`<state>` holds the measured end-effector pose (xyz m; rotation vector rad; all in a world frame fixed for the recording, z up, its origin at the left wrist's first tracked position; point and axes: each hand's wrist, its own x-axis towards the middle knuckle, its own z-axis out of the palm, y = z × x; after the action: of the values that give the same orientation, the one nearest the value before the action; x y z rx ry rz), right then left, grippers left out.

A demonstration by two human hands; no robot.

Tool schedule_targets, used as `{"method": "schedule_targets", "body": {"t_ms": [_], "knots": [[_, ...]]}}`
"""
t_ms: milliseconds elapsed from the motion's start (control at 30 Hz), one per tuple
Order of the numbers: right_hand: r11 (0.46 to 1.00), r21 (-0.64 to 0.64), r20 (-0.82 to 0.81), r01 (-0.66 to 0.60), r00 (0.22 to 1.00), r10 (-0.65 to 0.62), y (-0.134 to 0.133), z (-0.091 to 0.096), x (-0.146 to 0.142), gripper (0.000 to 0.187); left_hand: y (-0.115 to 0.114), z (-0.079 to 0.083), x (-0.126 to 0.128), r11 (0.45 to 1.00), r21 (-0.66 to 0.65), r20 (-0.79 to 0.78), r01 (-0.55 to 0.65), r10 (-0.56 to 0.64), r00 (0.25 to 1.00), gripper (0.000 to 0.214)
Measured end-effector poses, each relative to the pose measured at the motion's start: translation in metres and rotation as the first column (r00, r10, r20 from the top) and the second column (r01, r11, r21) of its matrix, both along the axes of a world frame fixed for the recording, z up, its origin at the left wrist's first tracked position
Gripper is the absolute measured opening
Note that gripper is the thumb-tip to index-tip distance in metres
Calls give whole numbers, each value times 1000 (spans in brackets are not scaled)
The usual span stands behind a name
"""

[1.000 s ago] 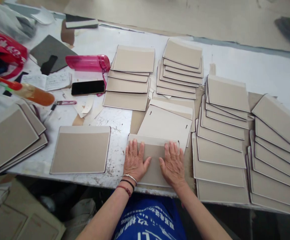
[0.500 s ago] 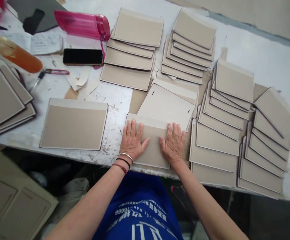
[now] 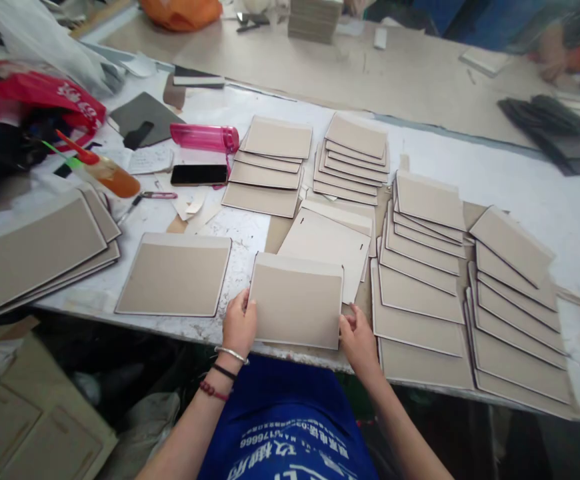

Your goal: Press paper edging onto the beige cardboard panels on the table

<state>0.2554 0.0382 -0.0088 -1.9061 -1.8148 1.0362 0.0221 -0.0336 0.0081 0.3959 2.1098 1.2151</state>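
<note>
A beige rectangular panel (image 3: pixel 297 303) with a paler strip along its top and a dark edge lies in front of me at the table's near edge. My left hand (image 3: pixel 240 325) is closed on its left edge, thumb on top. My right hand (image 3: pixel 360 339) pinches the lower right edge. Just behind it is a paler sheet (image 3: pixel 325 247) with two short dark marks, lying askew and partly covered by the panel. Another beige panel (image 3: pixel 175 277) lies flat to the left of my left hand. To the right of my right hand are overlapping beige panels (image 3: pixel 415 313).
More panels are fanned at far right (image 3: pixel 520 347), at the back (image 3: pixel 265 193) and at far left (image 3: pixel 40 247). A black phone (image 3: pixel 199 175), pink bottle (image 3: pixel 204 137) and orange glue bottle (image 3: pixel 113 177) stand behind left. Across the table are dark sheets (image 3: pixel 553 133) and another person's hand (image 3: pixel 554 57).
My hands were spread flat on top of the panel; now they hold its left and right edges. The view has tilted up, showing more of the far table.
</note>
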Motion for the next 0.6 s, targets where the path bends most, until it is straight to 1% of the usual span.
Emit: {"method": "schedule_targets", "body": {"t_ms": [67,167,233,300,367,433,533,600], "knots": [[999,-45,-78,27,996,-30,5,1,-1,50,3,7,-2,997,51,127,-62,55,990,29],[994,-109,-206,-7,978,-16,10,4,2,46,6,22,-3,990,105,306,-92,56,950,28],[988,-153,-273,-20,962,-23,9,7,6,46,4,35,-2,983,140,464,-117,39,885,31],[984,-175,-318,-6,947,-51,7,12,8,46,0,46,-1,975,167,564,-145,26,825,35],[984,-176,-367,8,927,-73,5,21,9,45,-4,55,0,969,192,590,-155,12,807,34],[977,-210,-437,24,892,-116,2,33,9,44,-9,62,-1,967,204,603,-154,0,798,30],[933,-360,-564,23,791,-237,-1,54,9,47,-15,67,-5,972,184,618,-144,0,787,22],[889,-453,-646,-59,709,-282,-4,67,10,46,-18,69,-8,977,159,626,-141,11,780,19]]}}
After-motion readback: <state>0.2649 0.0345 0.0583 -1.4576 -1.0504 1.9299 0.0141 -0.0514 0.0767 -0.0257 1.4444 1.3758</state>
